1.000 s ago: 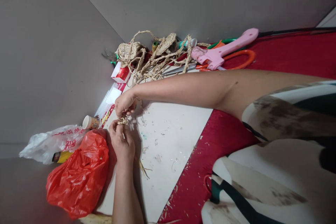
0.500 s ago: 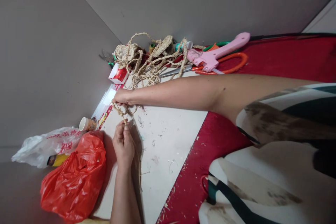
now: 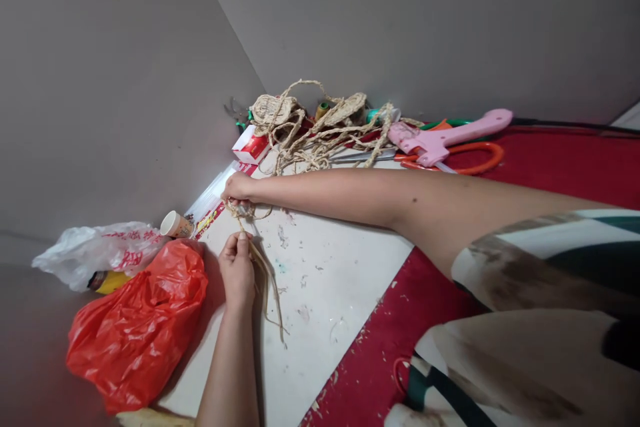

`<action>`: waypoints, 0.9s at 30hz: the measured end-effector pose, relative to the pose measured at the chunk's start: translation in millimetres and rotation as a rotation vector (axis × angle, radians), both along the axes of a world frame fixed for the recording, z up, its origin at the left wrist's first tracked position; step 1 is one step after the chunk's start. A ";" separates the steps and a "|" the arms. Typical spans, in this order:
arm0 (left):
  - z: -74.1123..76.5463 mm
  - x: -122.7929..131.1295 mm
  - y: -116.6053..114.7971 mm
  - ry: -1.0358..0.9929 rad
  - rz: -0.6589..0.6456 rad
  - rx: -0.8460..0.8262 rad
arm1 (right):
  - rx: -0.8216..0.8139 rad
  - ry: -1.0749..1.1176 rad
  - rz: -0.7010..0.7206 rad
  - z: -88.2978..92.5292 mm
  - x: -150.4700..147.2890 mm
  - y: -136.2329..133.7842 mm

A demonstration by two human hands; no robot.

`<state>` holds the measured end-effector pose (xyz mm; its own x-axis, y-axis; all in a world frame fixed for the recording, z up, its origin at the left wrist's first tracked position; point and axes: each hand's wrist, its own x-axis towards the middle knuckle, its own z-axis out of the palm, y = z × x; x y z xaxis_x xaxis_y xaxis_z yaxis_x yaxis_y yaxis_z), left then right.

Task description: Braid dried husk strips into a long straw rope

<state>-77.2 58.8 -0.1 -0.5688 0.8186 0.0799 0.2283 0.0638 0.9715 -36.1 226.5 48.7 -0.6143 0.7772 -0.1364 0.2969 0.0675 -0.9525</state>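
My right hand (image 3: 239, 187), reaching in on the arm that crosses the upper middle, is closed on a knotty braided straw cord (image 3: 235, 208). Just below it, my left hand (image 3: 237, 273) pinches the cord's lower end between thumb and fingers. From that pinch, loose straw strands (image 3: 270, 287) trail down and to the right over the pale board (image 3: 320, 293). The fingertips of the right hand are partly hidden. Beyond the right arm lies a tangled heap of braided straw cord (image 3: 310, 143), with oval woven straw pieces (image 3: 273, 112) among it.
A pink glue gun (image 3: 445, 137) rests by orange-handled scissors (image 3: 477, 157). Near the wall are a red-and-white box (image 3: 253, 145), green-handled pliers (image 3: 243, 121) and a tipped paper cup (image 3: 176, 224). A red plastic bag (image 3: 145, 320) and a white plastic bag (image 3: 100, 247) lie at left. Straw scraps dot the red cloth (image 3: 370, 320).
My view has shifted, so the heap and tools appear lower and farther right. The loose strands below my left hand have swung out to the right. Both hands keep their hold.
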 end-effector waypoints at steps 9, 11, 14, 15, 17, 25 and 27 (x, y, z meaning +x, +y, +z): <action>3.8 -21.8 13.4 -0.248 0.090 -0.034 | 0.260 -0.282 -0.015 -13.8 -48.5 8.0; 3.9 -22.9 14.0 -0.277 0.095 -0.038 | 0.292 -0.306 -0.009 -16.9 -52.0 11.0; 5.3 -24.3 15.1 -0.313 0.099 -0.061 | 0.289 -0.354 0.018 -17.5 -56.7 15.2; 6.2 -24.9 15.8 -0.324 0.098 -0.071 | 0.287 -0.369 0.023 -17.1 -58.6 16.5; 8.3 -26.3 17.5 -0.344 0.095 -0.093 | 0.296 -0.387 0.025 -16.5 -62.5 18.8; 12.9 -29.7 18.4 -0.413 0.062 -0.157 | 0.395 -0.372 0.057 -15.8 -53.5 15.0; 14.2 -29.6 15.6 -0.430 0.039 -0.177 | 0.420 -0.366 0.067 -11.3 -40.1 9.6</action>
